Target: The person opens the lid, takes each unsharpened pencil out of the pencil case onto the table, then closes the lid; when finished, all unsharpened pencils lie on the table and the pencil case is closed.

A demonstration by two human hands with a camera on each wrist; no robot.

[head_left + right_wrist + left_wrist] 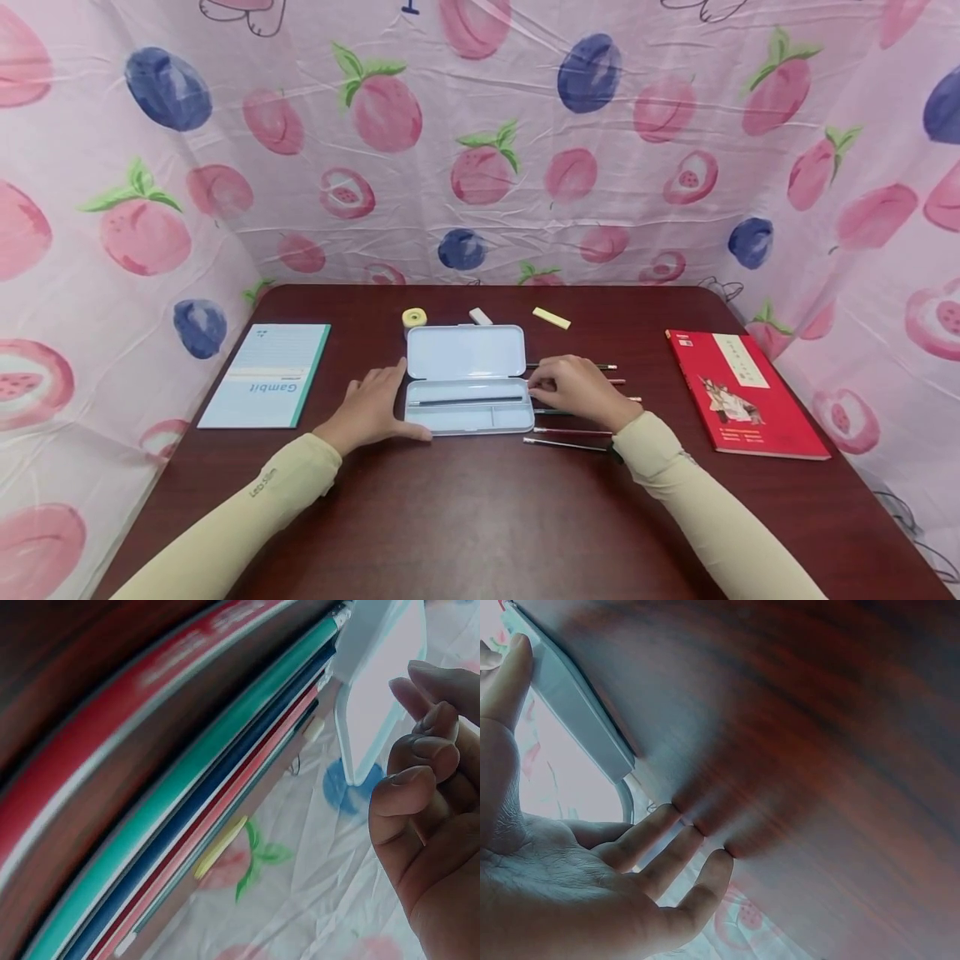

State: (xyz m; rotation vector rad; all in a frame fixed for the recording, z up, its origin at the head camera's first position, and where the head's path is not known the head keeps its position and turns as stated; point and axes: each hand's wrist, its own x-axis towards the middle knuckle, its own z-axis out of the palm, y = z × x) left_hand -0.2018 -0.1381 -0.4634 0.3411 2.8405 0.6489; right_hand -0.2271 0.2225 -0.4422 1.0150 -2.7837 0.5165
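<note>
A light blue pencil case (450,420) lies with its lid (465,352) folded back, in the middle of the head view. Inside it a dark pencil (468,401) lies lengthwise in the tray. My left hand (369,409) spreads around the case's left side, thumb at its front corner; the left wrist view has the other fingertips down at the table. At the case's right rim is my right hand (577,388), fingers bent, with nothing visible held in the right wrist view. Several pencils (180,772) lie beneath and beside it, pointing toward the case.
Behind the case are a yellow tape roll (414,317), a white eraser (481,317) and a yellow strip (551,318). A light blue notebook (255,400) lies at left, a red book (738,396) at right. Patterned cloth (510,217) surrounds the table (465,517).
</note>
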